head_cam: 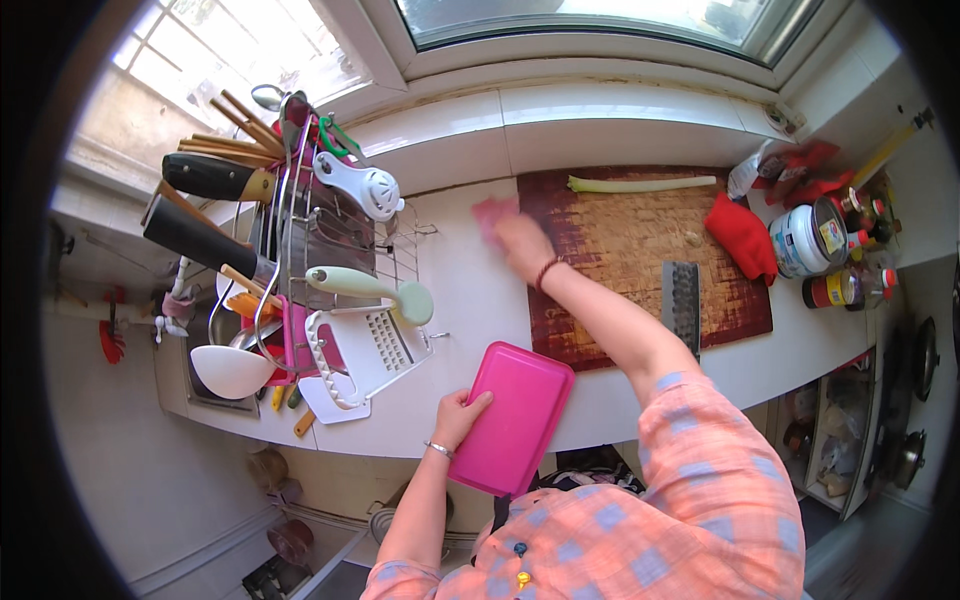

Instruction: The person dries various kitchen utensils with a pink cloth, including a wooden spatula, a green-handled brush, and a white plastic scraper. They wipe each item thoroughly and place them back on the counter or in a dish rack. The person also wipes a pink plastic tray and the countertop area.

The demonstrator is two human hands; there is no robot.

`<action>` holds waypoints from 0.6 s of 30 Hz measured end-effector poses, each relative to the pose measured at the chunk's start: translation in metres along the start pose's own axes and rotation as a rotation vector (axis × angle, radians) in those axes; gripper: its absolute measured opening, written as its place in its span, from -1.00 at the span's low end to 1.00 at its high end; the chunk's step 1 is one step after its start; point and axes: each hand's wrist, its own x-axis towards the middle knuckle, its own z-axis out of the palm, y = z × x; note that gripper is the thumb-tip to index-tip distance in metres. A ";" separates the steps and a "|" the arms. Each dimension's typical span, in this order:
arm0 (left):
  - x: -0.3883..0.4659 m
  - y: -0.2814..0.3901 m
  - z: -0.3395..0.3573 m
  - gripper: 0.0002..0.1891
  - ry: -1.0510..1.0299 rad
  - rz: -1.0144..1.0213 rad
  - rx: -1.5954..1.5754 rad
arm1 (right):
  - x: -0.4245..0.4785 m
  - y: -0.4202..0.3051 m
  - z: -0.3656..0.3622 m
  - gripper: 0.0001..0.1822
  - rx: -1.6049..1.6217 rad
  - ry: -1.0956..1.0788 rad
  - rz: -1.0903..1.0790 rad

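My left hand [459, 420] grips the edge of a pink plastic tray [514, 416], tilted in front of my body at the counter's front edge. Farther off, my right hand [523, 244] is on a pink cloth [493, 217], slightly blurred, at the left edge of the cutting board; my fingers partly cover the cloth. On the brown, dark-edged cutting board [600, 247] a leek stalk [641, 184] lies along the far edge. A cleaver blade [681, 304] rests near the board's front edge, its handle hidden behind my right arm.
At the left stands a wire rack [300, 225] with knives, chopsticks, a white grater [375, 349] and a white ladle [232, 371]. To the right are a red cloth [742, 236], a white tub [799, 240] and several bottles [832, 289]. A window [600, 22] is behind the counter.
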 end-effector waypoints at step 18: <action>0.005 -0.011 -0.006 -0.64 -0.019 -0.031 0.086 | -0.013 -0.039 0.013 -0.85 0.294 -0.445 -0.472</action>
